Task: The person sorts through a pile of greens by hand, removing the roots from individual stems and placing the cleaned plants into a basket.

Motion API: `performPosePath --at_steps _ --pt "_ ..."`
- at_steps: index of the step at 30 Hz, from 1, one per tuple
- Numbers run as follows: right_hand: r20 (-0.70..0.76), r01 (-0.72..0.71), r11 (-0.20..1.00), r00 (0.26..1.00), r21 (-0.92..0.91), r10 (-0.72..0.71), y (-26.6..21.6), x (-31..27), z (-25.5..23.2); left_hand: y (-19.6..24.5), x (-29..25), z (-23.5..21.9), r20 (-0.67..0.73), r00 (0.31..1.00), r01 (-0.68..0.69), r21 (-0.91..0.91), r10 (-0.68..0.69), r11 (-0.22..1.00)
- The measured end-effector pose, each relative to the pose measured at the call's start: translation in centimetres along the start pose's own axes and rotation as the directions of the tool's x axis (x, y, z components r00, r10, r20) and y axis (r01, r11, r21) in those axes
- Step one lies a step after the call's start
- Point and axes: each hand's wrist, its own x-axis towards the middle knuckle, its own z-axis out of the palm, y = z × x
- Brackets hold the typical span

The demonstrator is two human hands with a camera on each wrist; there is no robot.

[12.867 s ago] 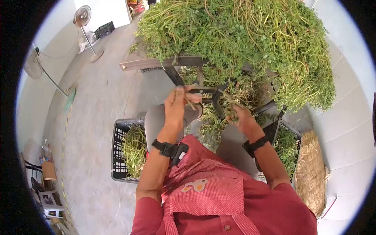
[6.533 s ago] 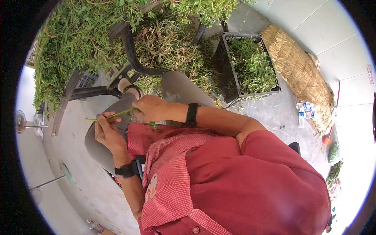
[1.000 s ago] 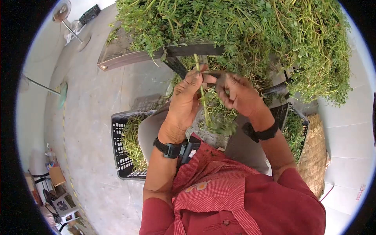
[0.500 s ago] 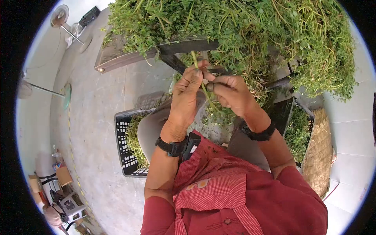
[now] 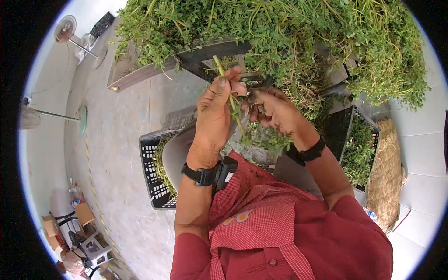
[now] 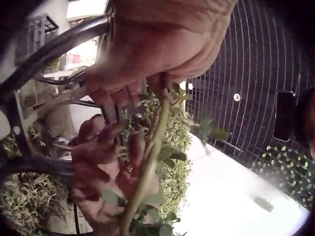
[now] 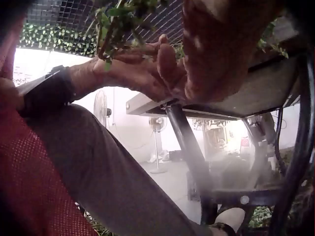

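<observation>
In the head view my left hand [image 5: 214, 112] pinches a thick green leafy stem [image 5: 237, 119] between thumb and fingers. Its bare end sticks up past the thumb, and its leafy end hangs down between the hands. Beside the stem is my right hand [image 5: 282, 114], fingers loosely bent and spread, fingertips right by it. In the left wrist view the stem [image 6: 147, 177] runs down from the left fist, small rounded leaves along it, with the right fingers behind. The right wrist view has the left hand [image 7: 133, 76] beyond the right hand [image 7: 216, 54].
A heap of green plants [image 5: 280, 32] covers the table [image 5: 140, 77] ahead. Left of the knees stands a black crate [image 5: 150, 172] with stems; at right, another crate [image 5: 371, 172] holds leafy greens. Trimmings [image 5: 303, 95] lie under the table. A rolled straw mat [image 5: 380, 177] lies by the wall.
Over the last second both hands, with the stem, shift slightly left in the head view. The right hand comes close to the stem, then lies a little apart from it with its fingers looser.
</observation>
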Motion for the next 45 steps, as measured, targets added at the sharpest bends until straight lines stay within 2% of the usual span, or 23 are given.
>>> performPosePath --at_steps 1,3,4,6,10,15,17,18,19,21,22,23,26,27,29,33,36,38,39,41,42,43,45 --pt "0.000 0.000 1.000 1.000 0.005 0.000 -0.2 -0.2 0.2 -0.1 0.0 0.0 0.000 1.000 0.003 0.003 -0.003 1.000" --pt "0.152 0.038 0.998 0.987 0.046 -0.045 -0.4 -0.5 0.6 -0.3 0.0 -0.1 0.043 0.996 0.085 -0.044 -0.083 0.995" --pt "0.151 0.038 0.998 0.987 0.050 -0.045 -0.2 -0.4 0.6 -0.5 0.0 -0.1 0.043 0.995 0.087 -0.042 -0.086 0.995" --pt "0.198 0.142 0.963 0.975 -0.230 -0.096 0.1 0.0 0.7 -0.9 0.2 -0.1 0.023 0.999 0.044 0.038 -0.045 0.998" --pt "0.140 0.123 0.981 0.985 -0.151 -0.102 0.3 0.1 0.7 -1.3 0.2 -0.2 0.026 0.997 0.079 -0.015 -0.079 0.997" --pt "0.060 0.121 0.987 0.992 -0.109 -0.115 0.6 0.7 0.0 -2.1 0.4 -0.4 0.026 0.995 -0.095 0.188 0.092 0.978" --pt "-0.033 0.176 0.980 0.983 -0.091 -0.180 1.9 1.8 -2.2 -0.7 -0.2 0.6 -0.031 0.998 -0.048 0.149 0.053 0.988" --pt "0.015 0.263 0.916 0.962 -0.304 -0.271 2.5 1.8 -3.4 -0.1 -0.2 1.0 -0.084 0.996 -0.009 0.106 0.018 0.994" --pt "0.018 0.263 0.914 0.962 -0.307 -0.271 2.1 1.5 -2.9 -0.1 0.1 0.8 -0.086 0.996 -0.014 0.104 0.023 0.994" --pt "-0.069 0.009 1.000 0.998 -0.030 -0.011 1.5 0.0 -1.3 -0.2 -0.1 0.1 -0.150 0.987 0.080 0.121 -0.061 0.989" --pt "-0.003 0.000 1.000 1.000 -0.002 0.000 1.9 -0.2 -1.4 -0.4 -0.1 0.0 -0.150 0.987 0.081 0.121 -0.062 0.989" --pt "-0.003 0.005 1.000 1.000 -0.002 -0.005 1.9 -0.3 -1.4 -0.6 0.1 -0.1 -0.151 0.987 0.077 0.116 -0.059 0.990" --pt "0.233 0.062 0.996 0.972 -0.070 -0.044 2.4 -0.3 -1.7 -0.9 0.2 -0.2 -0.177 0.982 0.081 0.114 -0.060 0.990" --pt "0.236 0.061 0.996 0.971 -0.069 -0.043 2.6 -0.2 -1.7 -0.9 0.2 -0.2 -0.202 0.978 0.082 0.116 -0.057 0.990" --pt "0.205 0.091 0.929 0.979 -0.359 -0.017 2.4 -0.3 -1.4 -1.0 0.2 -0.3 -0.205 0.976 0.091 0.084 -0.073 0.992" --pt "0.159 0.070 0.944 0.987 -0.321 -0.019 2.2 -0.8 -0.9 -0.8 0.2 0.6 -0.217 0.971 0.110 0.038 -0.099 0.993" --pt "0.074 0.044 0.920 0.997 -0.389 -0.017 2.3 -0.5 -1.4 -1.5 0.1 -0.4 -0.175 0.982 0.086 0.074 -0.072 0.994" --pt "-0.081 0.070 0.943 0.992 -0.326 -0.102 2.8 0.4 -2.4 -1.2 0.1 -0.5 -0.149 0.988 0.055 0.069 -0.044 0.996" --pt "-0.085 0.072 0.943 0.991 -0.326 -0.105 3.2 0.8 -3.1 -1.0 0.2 -0.6 -0.124 0.992 0.021 0.065 -0.013 0.998" --pt "-0.052 0.144 0.976 0.987 -0.164 -0.155 3.1 1.1 -3.3 -0.6 0.4 -0.8 -0.140 0.989 0.053 0.015 -0.051 0.998" --pt "0.016 -0.004 1.000 1.000 -0.027 0.004 2.9 0.3 -3.9 -0.5 0.3 -1.0 -0.163 0.982 0.087 -0.035 -0.091 0.996" --pt "0.017 -0.012 1.000 1.000 -0.025 0.013 2.9 0.1 -3.5 -0.5 0.1 -1.1 -0.171 0.981 0.089 -0.035 -0.094 0.995" --pt "0.118 0.078 0.974 0.992 -0.214 -0.054 2.7 -0.2 -2.9 -0.7 0.3 -0.8 -0.160 0.981 0.106 -0.023 -0.109 0.994"
